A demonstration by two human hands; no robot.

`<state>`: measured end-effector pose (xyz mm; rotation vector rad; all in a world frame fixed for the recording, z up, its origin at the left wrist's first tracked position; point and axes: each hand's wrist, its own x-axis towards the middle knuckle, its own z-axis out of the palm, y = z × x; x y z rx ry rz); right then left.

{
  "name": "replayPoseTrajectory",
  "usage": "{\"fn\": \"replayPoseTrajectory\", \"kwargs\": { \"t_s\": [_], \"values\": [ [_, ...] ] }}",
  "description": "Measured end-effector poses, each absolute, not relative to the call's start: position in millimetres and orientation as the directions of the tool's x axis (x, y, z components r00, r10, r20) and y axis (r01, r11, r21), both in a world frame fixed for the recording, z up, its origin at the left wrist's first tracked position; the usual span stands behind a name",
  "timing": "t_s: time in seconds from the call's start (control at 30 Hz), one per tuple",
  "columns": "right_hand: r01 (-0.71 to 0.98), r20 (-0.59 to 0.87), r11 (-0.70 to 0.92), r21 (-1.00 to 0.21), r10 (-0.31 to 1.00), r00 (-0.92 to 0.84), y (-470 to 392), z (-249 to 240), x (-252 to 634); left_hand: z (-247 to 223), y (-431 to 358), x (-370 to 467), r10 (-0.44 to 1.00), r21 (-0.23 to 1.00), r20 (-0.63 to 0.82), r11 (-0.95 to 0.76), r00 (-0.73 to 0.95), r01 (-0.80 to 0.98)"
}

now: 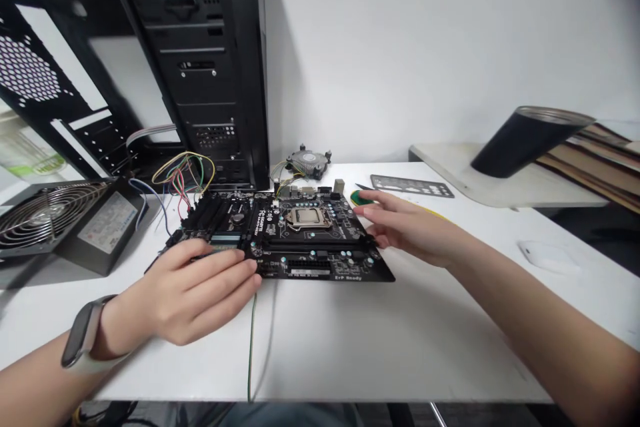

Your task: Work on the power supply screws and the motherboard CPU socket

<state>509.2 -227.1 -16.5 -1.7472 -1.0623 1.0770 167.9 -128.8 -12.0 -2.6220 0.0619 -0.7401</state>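
Note:
A black Gigabyte motherboard (345, 250), with a processor (307, 216) in its socket, lies between my two hands over the white table. My left hand (200, 290) wears a wristband (85, 333) and holds the board's front left edge, fingers laid together over the corner. On the opposite side, my right hand (400, 220) holds the right edge; its fingertips reach the board and the thumb is lower down, partly hidden. Thin coloured wires (186, 177) rise from the board's left end toward the case. The undersides of both grips are hidden.
An open black computer case (220, 80) stands behind left, beside a power supply (107, 227) with a fan grille. A CPU cooler (309, 160), an I/O shield (413, 185) and a green-and-yellow screwdriver (363, 197) lie behind. A dark cup (525, 140) and computer mouse (545, 255) are right.

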Motion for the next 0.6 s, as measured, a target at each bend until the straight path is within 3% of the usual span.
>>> {"fn": "replayPoseTrajectory", "kwargs": {
  "t_s": [0.07, 0.23, 0.43, 0.6],
  "values": [
    [0.104, -0.235, -0.280, -0.954, 0.919, 0.316, -226.2, -14.8, 507.2, -7.3, -126.1, 167.7, -0.113, -0.407, 0.568, -0.899, 0.815, 0.159],
    [-0.088, -0.178, -0.154, -0.984, 0.856, 0.485, -225.0, -9.0, 499.4, 4.0, -113.2, 179.9, -0.313, -0.550, 0.691, -0.812, 0.652, 0.193],
    [-0.274, -0.134, 0.025, -0.961, 0.827, 0.546, -227.0, -0.5, 489.8, 13.0, -110.2, 191.0, -0.181, -0.410, 0.789, -0.866, 0.587, 0.285],
    [-0.250, 0.114, 0.294, -0.923, 0.827, 0.551, -225.3, -10.6, 487.1, 15.5, -102.2, 192.7, -0.124, -0.349, 0.862, -0.848, 0.491, 0.398]
  ]
}}
